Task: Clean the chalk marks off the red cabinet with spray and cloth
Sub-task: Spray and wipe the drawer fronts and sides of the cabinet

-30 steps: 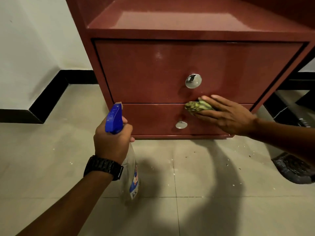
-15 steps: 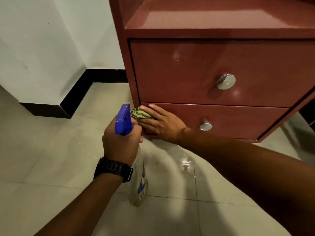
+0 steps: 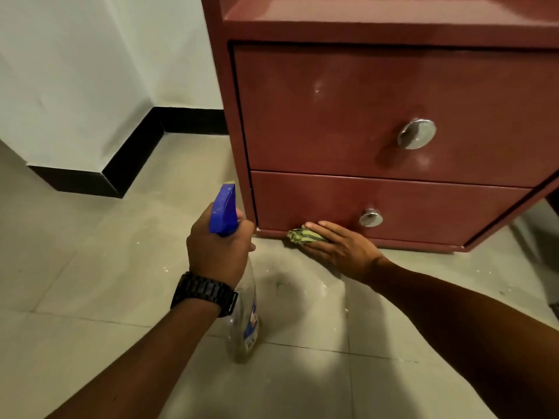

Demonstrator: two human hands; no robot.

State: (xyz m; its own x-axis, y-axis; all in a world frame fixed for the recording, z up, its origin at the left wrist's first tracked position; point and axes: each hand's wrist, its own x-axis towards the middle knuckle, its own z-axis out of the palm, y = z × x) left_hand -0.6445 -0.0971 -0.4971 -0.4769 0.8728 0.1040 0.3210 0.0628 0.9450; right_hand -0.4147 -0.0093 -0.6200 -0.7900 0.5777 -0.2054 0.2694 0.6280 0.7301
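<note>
Cloth [image 3: 304, 235] was a bunched green striped wad, pressed against the bottom edge of the red cabinet [image 3: 332, 122], just under the lower drawer [image 3: 423, 213] and left of its small silver knob [image 3: 371, 218]. Right hand [image 3: 341, 249] lay flat over it, fingers [image 3: 323, 226] straight and close together, pointing left along the cabinet's base. Left hand [image 3: 217, 246] had its fingers wrapped tight round the neck of the spray bottle [image 3: 242, 316], which hung roughly upright, long axis near vertical, blue trigger head [image 3: 223, 210] on top with the nozzle aimed up toward the cabinet's left corner. Black watch [image 3: 204, 293] sat on that wrist. Pale tiled floor [image 3: 90, 282] below had white specks scattered about.
</note>
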